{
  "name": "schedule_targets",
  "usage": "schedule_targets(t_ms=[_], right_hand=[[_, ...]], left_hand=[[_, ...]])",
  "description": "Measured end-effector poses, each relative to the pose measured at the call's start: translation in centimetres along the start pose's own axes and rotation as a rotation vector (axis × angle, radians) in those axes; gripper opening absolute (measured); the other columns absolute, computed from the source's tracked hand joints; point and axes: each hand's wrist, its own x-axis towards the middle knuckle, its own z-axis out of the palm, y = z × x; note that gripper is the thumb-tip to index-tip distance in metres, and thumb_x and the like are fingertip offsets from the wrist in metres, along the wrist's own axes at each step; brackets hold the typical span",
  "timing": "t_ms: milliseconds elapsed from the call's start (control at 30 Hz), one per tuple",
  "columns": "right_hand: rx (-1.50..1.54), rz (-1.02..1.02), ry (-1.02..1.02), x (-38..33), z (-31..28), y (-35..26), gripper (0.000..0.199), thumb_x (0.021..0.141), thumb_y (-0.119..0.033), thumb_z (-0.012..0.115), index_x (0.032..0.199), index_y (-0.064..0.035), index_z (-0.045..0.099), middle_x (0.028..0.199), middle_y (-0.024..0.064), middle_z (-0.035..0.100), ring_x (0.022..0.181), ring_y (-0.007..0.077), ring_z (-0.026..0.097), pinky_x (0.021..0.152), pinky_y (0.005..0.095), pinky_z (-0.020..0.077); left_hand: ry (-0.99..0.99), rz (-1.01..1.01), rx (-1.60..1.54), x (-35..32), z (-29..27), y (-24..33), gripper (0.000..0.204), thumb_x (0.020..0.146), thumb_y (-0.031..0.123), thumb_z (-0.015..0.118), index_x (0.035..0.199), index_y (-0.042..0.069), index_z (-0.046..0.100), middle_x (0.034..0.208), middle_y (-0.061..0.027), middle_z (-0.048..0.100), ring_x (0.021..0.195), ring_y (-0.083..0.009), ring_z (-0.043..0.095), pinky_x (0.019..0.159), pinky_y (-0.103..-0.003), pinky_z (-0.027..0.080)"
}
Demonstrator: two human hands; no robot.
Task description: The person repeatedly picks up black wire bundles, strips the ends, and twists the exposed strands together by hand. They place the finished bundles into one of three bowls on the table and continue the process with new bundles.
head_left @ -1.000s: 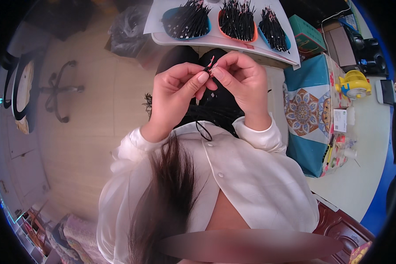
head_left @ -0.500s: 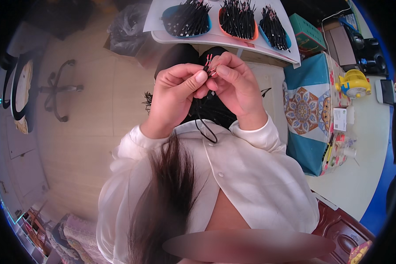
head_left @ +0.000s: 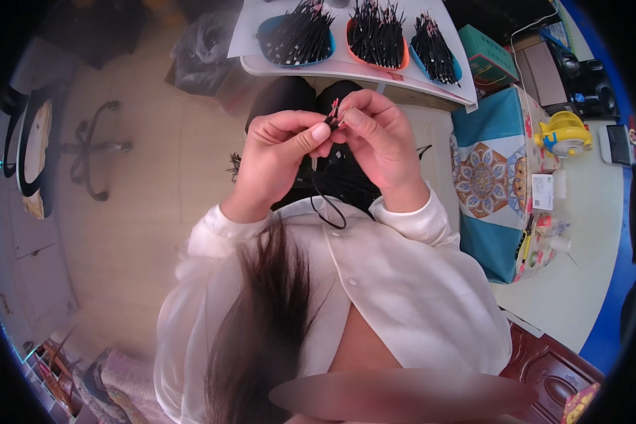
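Between the fingers of my left hand (head_left: 279, 148), closed in a pinch, is a thin black cable (head_left: 337, 220) whose split ends show red. Its lower part hangs in a loop in front of the white shirt. Close against it, my right hand (head_left: 381, 145) pinches the red wire ends with thumb and forefinger; the exact tips are partly covered by the fingers. Below both hands a bundle of black cables (head_left: 343, 187) lies across my lap, with some ends poking out to the left.
Ahead, a white table (head_left: 251, 66) carries a blue tray (head_left: 263, 37), an orange tray (head_left: 405, 58) and another blue tray (head_left: 458, 73), each full of black cables. To the right are a cloth-covered box (head_left: 487, 244) and a yellow fan (head_left: 567, 131). A chair base (head_left: 88, 148) stands left.
Both hands keep their pinch on the cable, and the fingers at the red ends have shifted slightly. The whole view has moved a little.
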Motion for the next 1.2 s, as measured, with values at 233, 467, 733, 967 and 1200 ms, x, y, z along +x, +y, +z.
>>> schedule_targets(t_ms=[233, 467, 733, 967, 1200], right_hand=[[-0.527, -0.194, -0.14, -0.1, 0.2, -1.8, 0.007, 0.086, 0.0, 0.065, 0.09, 0.0015, 0.059, 0.09, 0.0073, 0.057, 0.077, 0.0113, 0.057, 0.069, 0.0228, 0.0497], [-0.05, 0.009, -0.143, 0.1, -0.3, -0.4, 0.008, 0.088, -0.003, 0.063, 0.095, 0.0009, 0.059, 0.089, 0.0059, 0.063, 0.079, 0.0129, 0.062, 0.073, 0.025, 0.0509], [-0.16, -0.022, -0.168, -0.3, 0.2, -0.9, 0.014, 0.087, -0.002, 0.064, 0.1, 0.0023, 0.062, 0.089, 0.0067, 0.064, 0.077, 0.0131, 0.063, 0.072, 0.025, 0.0517], [-0.232, -0.029, -0.146, -0.5, -0.1, -1.1, 0.009, 0.086, -0.001, 0.064, 0.095, 0.0016, 0.062, 0.087, 0.0059, 0.064, 0.077, 0.0119, 0.062, 0.071, 0.0244, 0.051], [-0.003, 0.061, -0.153, -0.3, 0.2, -0.3, 0.009, 0.086, 0.0, 0.063, 0.095, 0.0006, 0.061, 0.086, 0.0045, 0.062, 0.077, 0.0108, 0.061, 0.074, 0.0234, 0.0497]], left_hand=[[-0.125, -0.184, -0.094, -0.2, -0.4, 1.1, 0.016, 0.093, 0.007, 0.058, 0.096, -0.005, 0.068, 0.077, -0.0078, 0.066, 0.061, -0.0072, 0.05, 0.052, -0.02, 0.035], [-0.169, -0.128, -0.143, -0.4, -0.1, 1.0, 0.013, 0.094, 0.008, 0.056, 0.096, -0.003, 0.063, 0.085, -0.0057, 0.063, 0.062, -0.0072, 0.045, 0.053, -0.02, 0.033], [-0.199, -0.236, -0.307, -0.6, -0.3, 1.0, 0.016, 0.094, 0.01, 0.057, 0.091, -0.004, 0.064, 0.078, -0.0045, 0.062, 0.061, -0.0073, 0.045, 0.052, -0.02, 0.033], [-0.211, -0.177, -0.282, -0.6, -0.6, 0.6, 0.011, 0.091, 0.006, 0.059, 0.097, -0.002, 0.062, 0.084, -0.0108, 0.063, 0.06, -0.0099, 0.047, 0.053, -0.021, 0.035], [-0.206, -0.101, -0.269, -0.7, -0.4, 0.3, 0.013, 0.091, 0.008, 0.06, 0.096, -0.004, 0.063, 0.083, -0.011, 0.064, 0.059, -0.0094, 0.047, 0.053, -0.022, 0.036]])
